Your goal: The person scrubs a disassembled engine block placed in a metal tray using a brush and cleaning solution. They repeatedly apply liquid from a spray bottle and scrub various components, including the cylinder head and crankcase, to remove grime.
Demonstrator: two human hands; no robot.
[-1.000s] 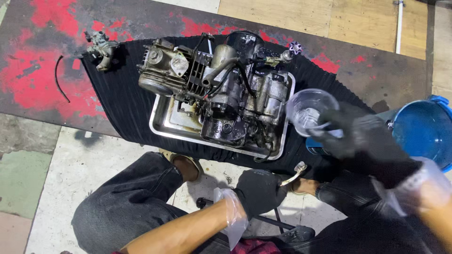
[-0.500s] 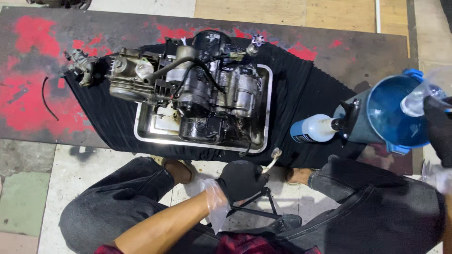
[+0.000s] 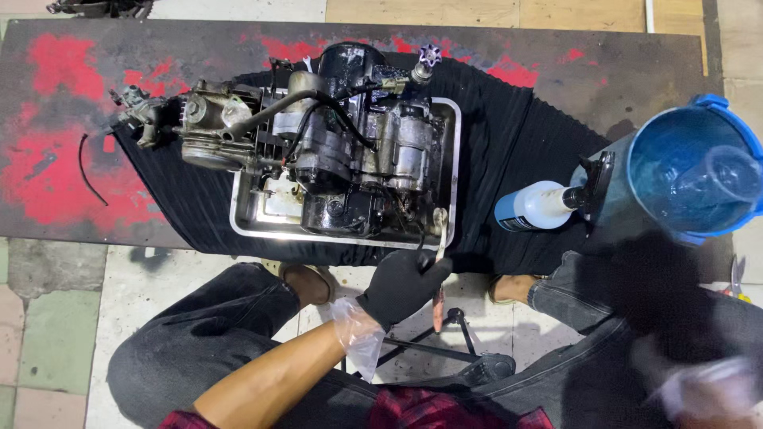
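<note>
A: Left hand [image 3: 401, 286], black glove, is curling shut around a slim metal tool [image 3: 438, 266]. Tool's upper end is touching the near rim of the steel tray [image 3: 455, 175], just ahead of the hand.

B: And the right hand [image 3: 675, 318]?

A: Blurring badly low at the right edge. Dark glove, but I cannot tell how far it is open or whether it is holding anything.

B: Handling advice?

A: My judgement: keeping a firm grip low on the shaft and steadying the tip against the rim would be helping, since everything looks oily.

B: Beyond the left hand?

A: Greasy engine [image 3: 334, 143] is sitting in the tray, on a black ribbed mat [image 3: 509, 135] over the red-stained table [image 3: 63, 159]. To the right, a spray bottle [image 3: 528, 208] is lying beside a blue bucket [image 3: 683, 171] with a clear cup [image 3: 727, 179] inside.
</note>
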